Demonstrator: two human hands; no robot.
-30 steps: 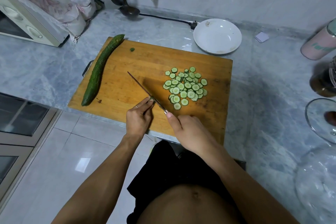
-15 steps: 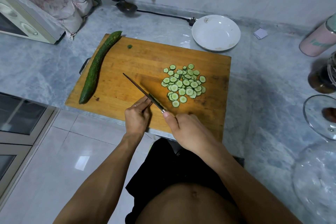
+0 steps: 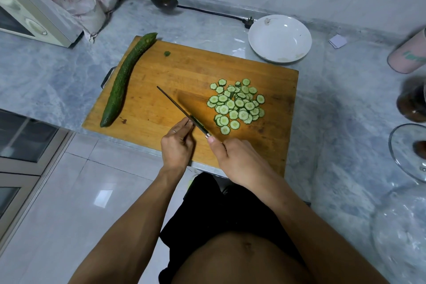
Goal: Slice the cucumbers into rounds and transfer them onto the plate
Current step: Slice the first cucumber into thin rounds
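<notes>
A: While wrapped tight round the handle of the knife [image 3: 182, 110], thumb stretched toward the steel: right hand [image 3: 239, 159], lower middle of the frame. Could slide forward onto the edge if wet from juice.

B: And left of it?

A: Left hand [image 3: 177, 147], grasping nothing, fingers nearly straight, tips touching the flat of the blade near its heel, beside a green scrap clinging there. Looks like wiping the blade. Risky: any twist or pull from the right hand would likely draw the edge across those fingertips.

B: Further out?

A: Pile of rounds [image 3: 237, 105], right of the blade, centre-right of the cutting board [image 3: 161, 104]. None transferred yet. Loosely heaped, so likely to scatter or roll off the right-hand edge if scooped carelessly with the blade.

B: Destination?

A: Plate [image 3: 280, 38], upper right of the frame, on the counter [image 3: 46, 76] just past the board's far corner, holding no cucumber. Shallow rim, so slices could skid over it if swept in fast.

B: More to cut?

A: Yes. Whole cucumber [image 3: 124, 83], uncut, along the board's left edge, tip reaching past the upper-left corner. Curved and round, so prone to rolling under the knife unless pinned.

B: Anything else?

A: Glass lid [image 3: 405, 152] at the far right edge. Worth avoiding with an elbow.
</notes>
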